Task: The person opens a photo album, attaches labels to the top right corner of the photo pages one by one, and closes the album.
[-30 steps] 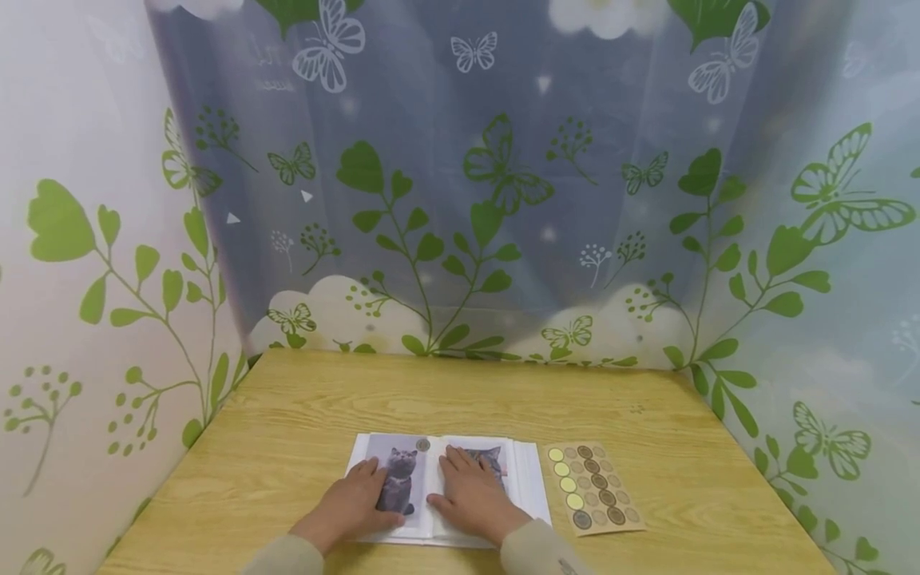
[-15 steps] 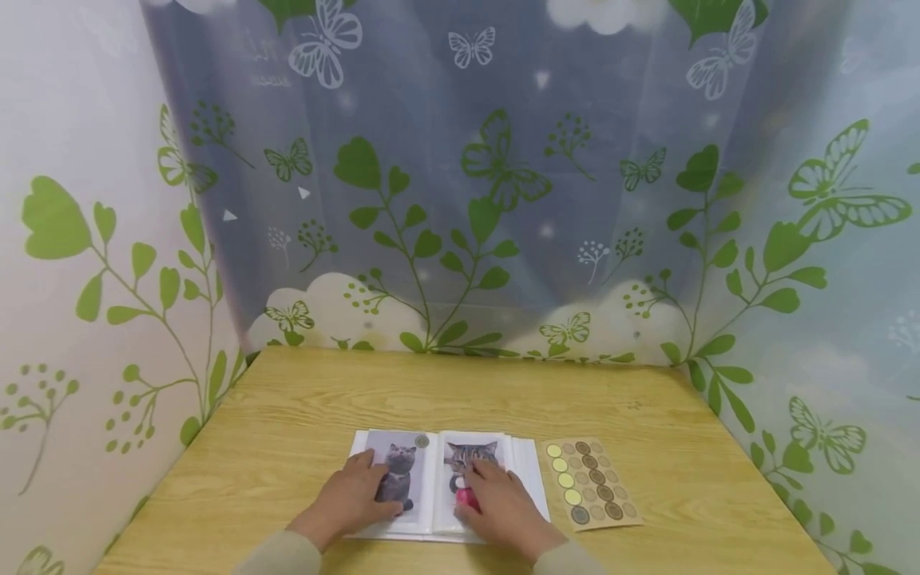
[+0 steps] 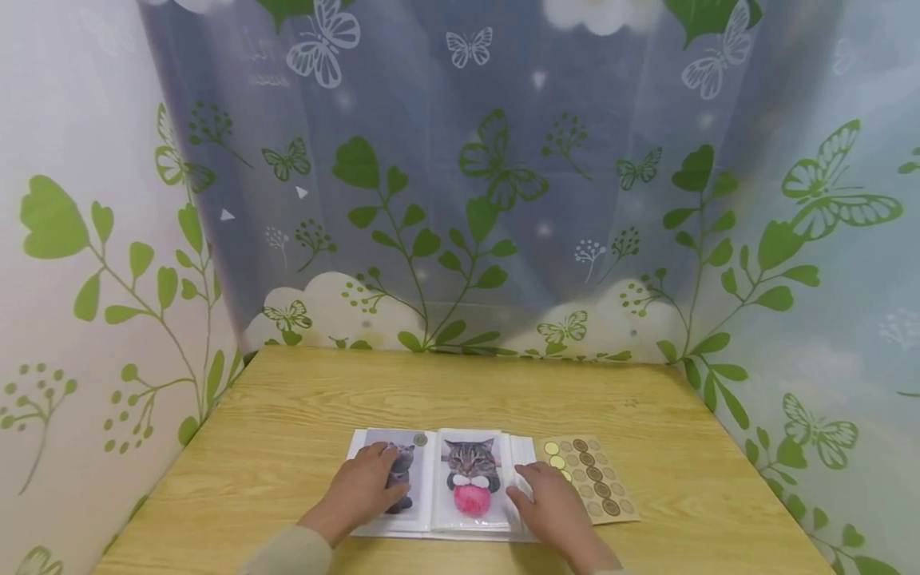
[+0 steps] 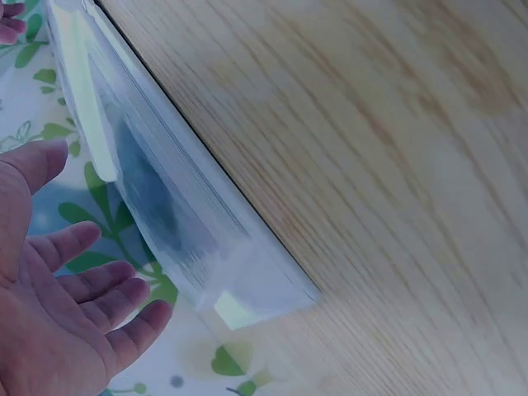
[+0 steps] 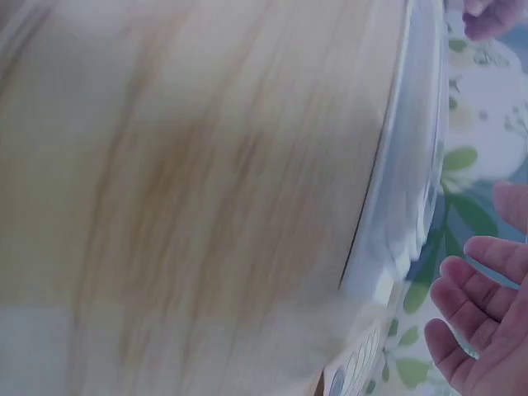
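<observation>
A white photo album with clear sleeves lies spread out on the table. Its left page shows a grey cat photo, with a small round sticker at the top right corner. On the right page is a tabby cat photo with a fluffy pink ball. My left hand hovers over the left page, partly covering the grey cat; the left wrist view shows its fingers loosely spread above the album. My right hand, fingers relaxed, is above the album's right edge and holds nothing.
Right of the album lies a brown sheet of round stickers, in yellow, tan and dark brown; my right hand overlaps its left side. The wooden table ends at a curtain printed with leaves and butterflies, which also hangs at both sides.
My right hand has slid rightward off the right page, uncovering the tabby cat photo, to the album's edge. My left hand has shifted slightly right and up over the grey cat.
</observation>
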A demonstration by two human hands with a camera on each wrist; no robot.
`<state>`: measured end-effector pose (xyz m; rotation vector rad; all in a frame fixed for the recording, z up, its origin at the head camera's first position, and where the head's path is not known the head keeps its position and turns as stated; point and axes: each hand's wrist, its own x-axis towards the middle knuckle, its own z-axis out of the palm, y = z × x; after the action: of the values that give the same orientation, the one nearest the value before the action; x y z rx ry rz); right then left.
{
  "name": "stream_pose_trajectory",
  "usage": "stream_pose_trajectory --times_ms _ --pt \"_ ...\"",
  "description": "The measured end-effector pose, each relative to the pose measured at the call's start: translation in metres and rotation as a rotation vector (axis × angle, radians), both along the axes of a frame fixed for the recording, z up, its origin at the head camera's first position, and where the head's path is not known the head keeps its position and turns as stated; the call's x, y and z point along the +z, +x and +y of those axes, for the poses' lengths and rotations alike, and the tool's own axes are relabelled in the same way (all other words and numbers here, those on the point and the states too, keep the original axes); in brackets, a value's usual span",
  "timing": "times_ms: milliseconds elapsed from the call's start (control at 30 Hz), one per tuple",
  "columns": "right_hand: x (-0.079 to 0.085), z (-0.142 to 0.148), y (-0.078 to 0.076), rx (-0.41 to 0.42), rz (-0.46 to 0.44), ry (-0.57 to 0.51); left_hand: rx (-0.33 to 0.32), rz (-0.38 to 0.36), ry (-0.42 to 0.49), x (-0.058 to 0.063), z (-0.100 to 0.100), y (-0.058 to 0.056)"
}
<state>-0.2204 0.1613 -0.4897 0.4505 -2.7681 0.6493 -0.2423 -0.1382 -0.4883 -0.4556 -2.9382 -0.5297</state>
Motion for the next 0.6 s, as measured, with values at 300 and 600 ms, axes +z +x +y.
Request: stream_pose_trajectory --times_ms 300,600 --pt "0.010 0.040 0.001 -0.147 -0.067 -0.070 -0.058 0.015 0.021 0.005 0.020 -0.001" --pt "0.018 0.080 0.003 -0.220 -0.162 -0.063 -0.126 0.031 -0.014 0.011 0.052 0.000"
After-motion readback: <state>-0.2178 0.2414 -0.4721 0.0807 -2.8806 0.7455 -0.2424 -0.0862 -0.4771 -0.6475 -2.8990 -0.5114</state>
